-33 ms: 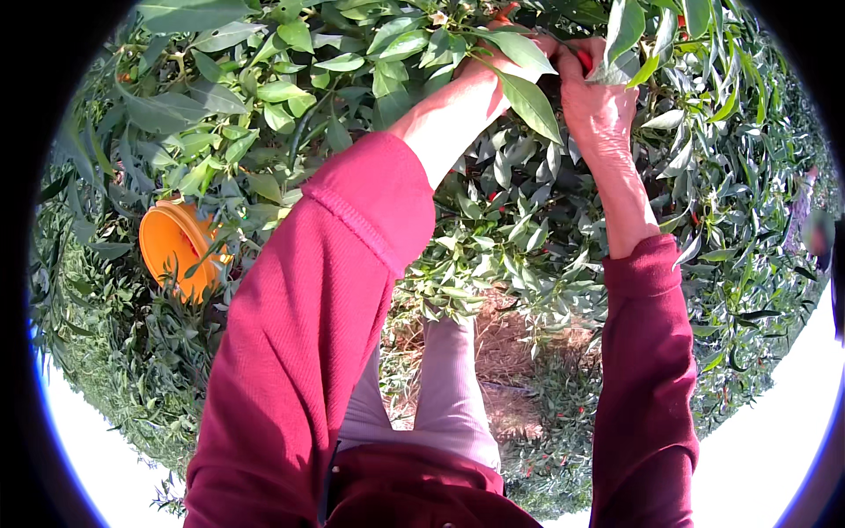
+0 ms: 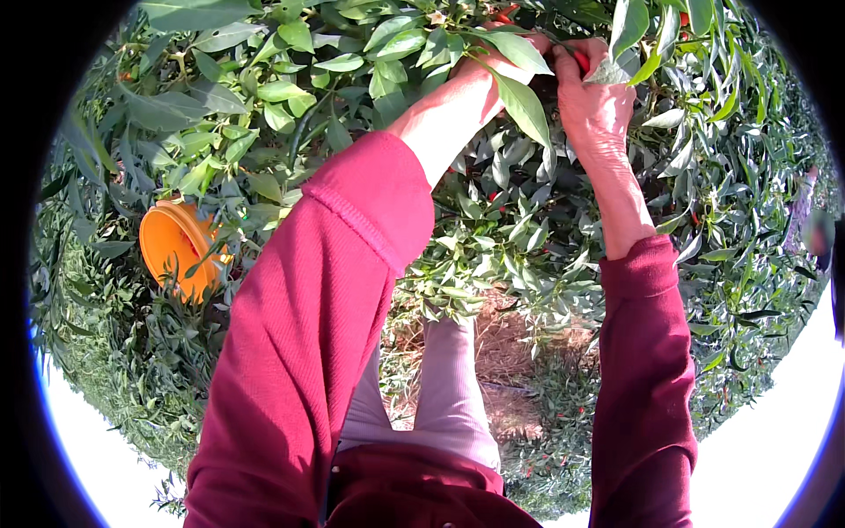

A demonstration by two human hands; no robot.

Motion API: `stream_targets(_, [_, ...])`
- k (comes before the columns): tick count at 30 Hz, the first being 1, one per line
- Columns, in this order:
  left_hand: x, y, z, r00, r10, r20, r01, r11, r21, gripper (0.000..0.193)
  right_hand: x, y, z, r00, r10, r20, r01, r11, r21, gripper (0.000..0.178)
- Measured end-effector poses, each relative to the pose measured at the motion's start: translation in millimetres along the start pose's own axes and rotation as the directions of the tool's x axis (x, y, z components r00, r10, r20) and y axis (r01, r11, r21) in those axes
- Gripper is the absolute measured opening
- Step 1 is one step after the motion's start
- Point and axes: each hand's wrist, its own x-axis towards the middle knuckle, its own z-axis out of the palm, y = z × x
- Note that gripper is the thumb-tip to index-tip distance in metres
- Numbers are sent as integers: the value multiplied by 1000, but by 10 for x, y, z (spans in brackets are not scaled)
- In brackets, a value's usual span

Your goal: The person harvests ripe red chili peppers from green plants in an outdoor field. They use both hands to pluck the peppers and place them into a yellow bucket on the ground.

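Note:
Both my hands reach into a leafy pepper plant at the top of the view. My right hand (image 2: 598,101) is closed, its fingers bent around a red chili pepper (image 2: 582,61) that shows between thumb and fingers. Close beside it on the left is my left hand (image 2: 510,60), partly covered by long green leaves (image 2: 525,104). Its fingers are mostly hidden, so what it holds cannot be made out. Another red chili pepper (image 2: 505,13) shows just above the left hand.
An orange bucket (image 2: 180,242) stands tilted among the foliage on the left, with something red inside. Dense pepper plants (image 2: 731,211) surround me, with scattered red peppers. Dry straw and soil (image 2: 510,387) lie by my legs. A blurred shape (image 2: 817,233) is at the far right.
Both hands have shifted very slightly, the right one a little to the left. The long leaf over my left hand has swung slightly left. The bucket has stayed in place.

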Motion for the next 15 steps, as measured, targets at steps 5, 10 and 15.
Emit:
stream_targets(5, [-286, 0, -71, 1000, -5, 27, 14, 948, -319, 27, -94, 42, -188, 989, 137, -60, -90, 866, 492, 17])
stream_targets(10, [-1088, 67, -606, 955, 118, 272, -23, 944, -330, 24, -758, -130, -595, 946, -45, 320, -68, 940, 335, 15])
stream_targets(15, [-1385, -486, -424, 846, -93, 525, -72, 956, 285, 18, -1478, 283, -428, 786, -12, 618, 83, 993, -86, 20])
